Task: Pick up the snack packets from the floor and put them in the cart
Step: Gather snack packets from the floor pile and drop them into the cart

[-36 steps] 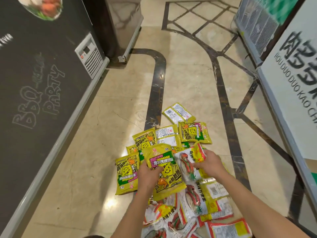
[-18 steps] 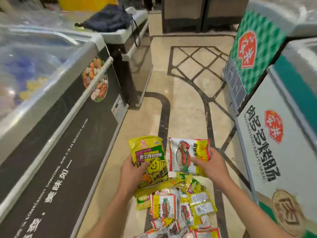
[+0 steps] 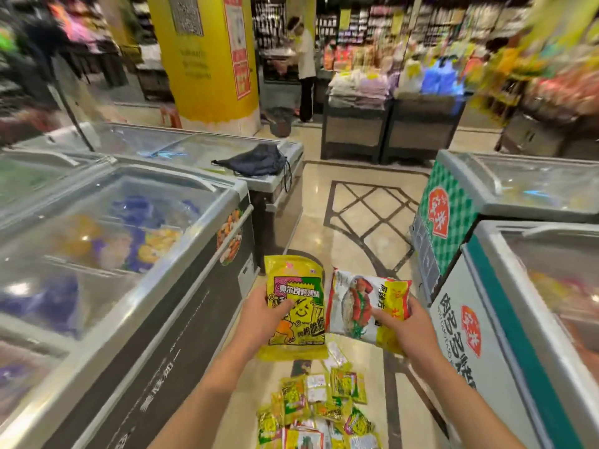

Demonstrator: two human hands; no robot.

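Note:
My left hand (image 3: 262, 315) grips a yellow snack packet (image 3: 296, 286) with a cartoon face, held upright at about waist height. Right beside it, my right hand (image 3: 405, 328) grips a white and yellow snack packet (image 3: 359, 299) with a red picture on it. The two packets nearly touch in mid-air. Below them a pile of several snack packets (image 3: 317, 413) lies on the floor between my forearms. No cart shows in the view.
Glass-topped chest freezers (image 3: 107, 228) line the left of the aisle, one with a dark bag (image 3: 252, 162) on top. More freezers (image 3: 525, 286) stand on the right. Beyond are a yellow pillar (image 3: 207, 59), stocked shelves and a person (image 3: 304, 63).
Both hands have lifted their packets up from the floor pile, and my view has tilted up from the floor to the aisle and the shop beyond.

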